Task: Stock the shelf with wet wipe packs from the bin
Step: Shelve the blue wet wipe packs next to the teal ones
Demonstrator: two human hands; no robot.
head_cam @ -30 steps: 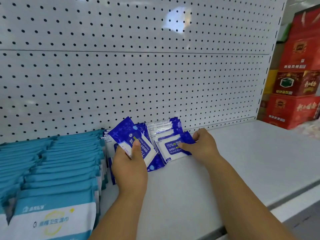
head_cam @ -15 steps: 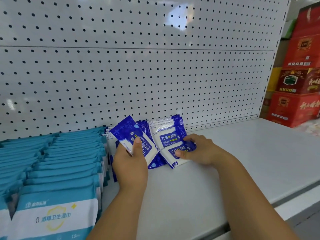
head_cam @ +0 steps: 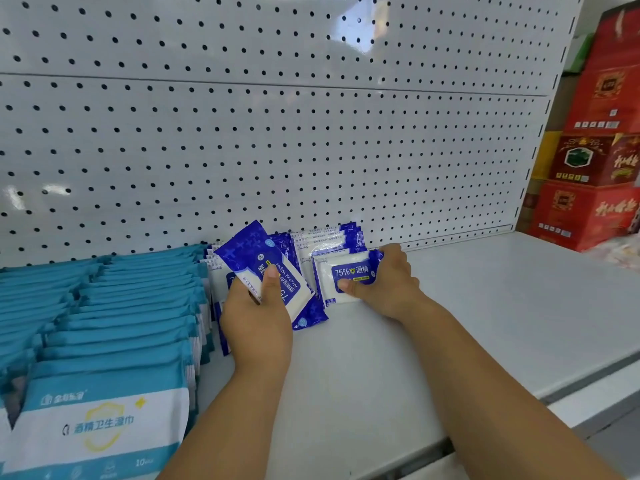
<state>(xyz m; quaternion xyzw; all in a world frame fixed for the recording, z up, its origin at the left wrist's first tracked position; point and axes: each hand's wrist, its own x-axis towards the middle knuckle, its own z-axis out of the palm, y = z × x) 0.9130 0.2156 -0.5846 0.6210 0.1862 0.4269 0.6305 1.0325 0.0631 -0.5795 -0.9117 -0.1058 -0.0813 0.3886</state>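
On the white shelf (head_cam: 485,306), my left hand (head_cam: 256,317) grips a tilted dark blue and white wet wipe pack (head_cam: 256,258), thumb across its front. Just to the right, my right hand (head_cam: 384,285) pinches the front pack (head_cam: 346,275) of a short row of blue wipe packs (head_cam: 329,237) that stand against the pegboard; its label reads 75%. More dark blue packs sit behind and below my left hand, partly hidden. The bin is out of view.
Long rows of teal and white wipe packs (head_cam: 104,306) fill the shelf's left side. A white pegboard back wall (head_cam: 277,133) rises behind. Red boxes (head_cam: 595,168) are stacked at the far right. The shelf's front edge (head_cam: 519,420) runs diagonally at lower right.
My right hand has stood the front pack more upright and pressed it against the row. My left hand keeps its pack almost still. The view has shifted slightly.
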